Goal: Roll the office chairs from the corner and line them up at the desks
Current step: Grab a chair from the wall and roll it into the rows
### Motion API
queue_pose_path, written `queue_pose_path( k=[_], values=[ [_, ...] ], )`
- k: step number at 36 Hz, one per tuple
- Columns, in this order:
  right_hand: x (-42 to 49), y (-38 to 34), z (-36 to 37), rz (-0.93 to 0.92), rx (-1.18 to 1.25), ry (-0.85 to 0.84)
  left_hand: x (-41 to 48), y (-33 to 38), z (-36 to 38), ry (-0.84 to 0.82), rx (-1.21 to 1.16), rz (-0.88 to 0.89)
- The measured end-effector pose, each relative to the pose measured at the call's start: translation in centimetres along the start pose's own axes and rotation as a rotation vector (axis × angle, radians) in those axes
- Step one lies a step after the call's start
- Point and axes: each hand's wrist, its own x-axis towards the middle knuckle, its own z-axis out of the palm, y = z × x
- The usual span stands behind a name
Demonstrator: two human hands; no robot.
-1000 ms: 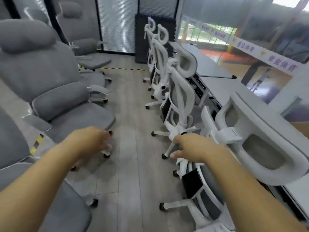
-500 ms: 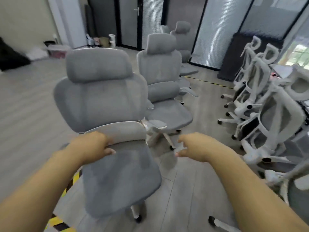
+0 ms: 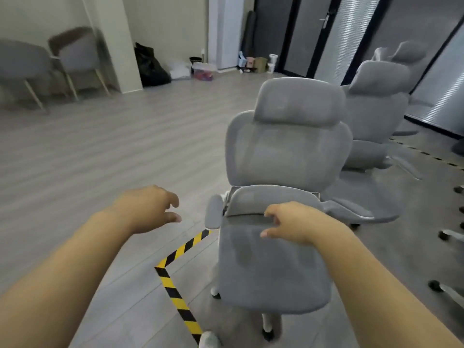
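Reaching in to fetch a grey chair; neither hand has hold of it yet.

The wide wood floor (image 3: 100, 159) lies open to the left and ahead, which looks like the easiest room for swinging a chair round; no desks are in view. The nearest grey chair (image 3: 286, 151) faces the person, seat forward, with a second grey chair (image 3: 376, 109) close behind it on the right and white chair castors (image 3: 449, 290) crowding the right edge. Striped floor tape (image 3: 175, 292) bends at a corner just beside its base. The right hand (image 3: 298, 224) hovers over the seat by the lumbar pad (image 3: 273, 199), fingers loosely curled and holding nothing. The left hand (image 3: 148, 209) hangs relaxed over the floor, apart from the armrest (image 3: 213, 214). The next move probably calls for a firm two-handed hold before rolling.
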Motion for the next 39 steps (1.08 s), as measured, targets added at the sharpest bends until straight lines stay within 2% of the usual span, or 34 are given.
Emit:
queue_pose_path(
  k=[5,9,23,33,39],
  values=[
    [6.1,-3.2,-2.0,-0.054,-0.032,-0.006,3.5,-5.4,-0.9,0.003,-0.011,-0.056],
    [12.1,-4.9,-3.9,-0.042,0.013,0.014,7.8,-9.3,-2.6,0.004,-0.011,-0.074],
    [31.9,-11.3,-12.9,-0.004,0.012,-0.072,23.1,-22.9,-8.0,-0.028,-0.042,-0.074],
    [42.9,-15.3,-17.9,0.125,0.028,-0.050,36.6,-32.3,-12.3,0.007,0.050,0.080],
    [46.7,-15.3,-21.0,0.240,0.081,-0.022,45.1,-34.1,-15.3,-0.011,0.111,0.218]
  ],
)
